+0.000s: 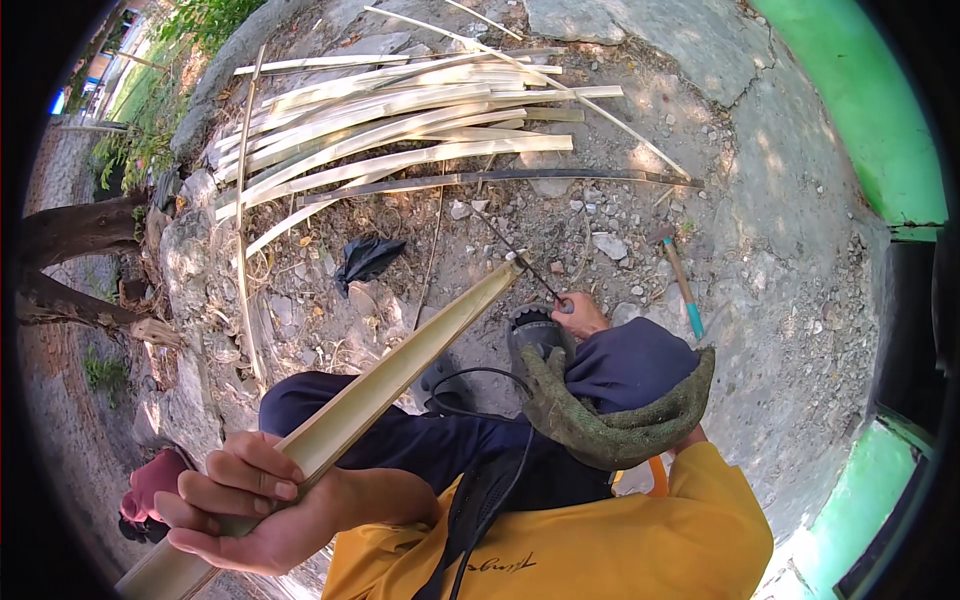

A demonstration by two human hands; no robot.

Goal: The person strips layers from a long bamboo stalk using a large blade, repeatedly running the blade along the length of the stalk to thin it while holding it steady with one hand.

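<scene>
My left hand [250,505] is wrapped round a split bamboo piece [390,385]. The pale, hollow inner side of the bamboo faces up, and it slants from the lower left across my lap to beyond my feet. At its far end, a long thin dark-bladed knife [515,250], seen nearly edge-on, lies close against the tip. Closed round the knife's handle is my right hand [582,316], low beside my shoe [540,335]. Whether the blade has entered the bamboo I cannot tell. A dark green cloth [620,430] is draped over my right knee.
Several pale bamboo strips [400,115] lie in a pile ahead, with a dark strip [500,177] along their near side. A hammer [683,285] with a turquoise grip lies to the right. A black plastic bag [368,262] rests left of centre on stony ground. Green walls stand at right.
</scene>
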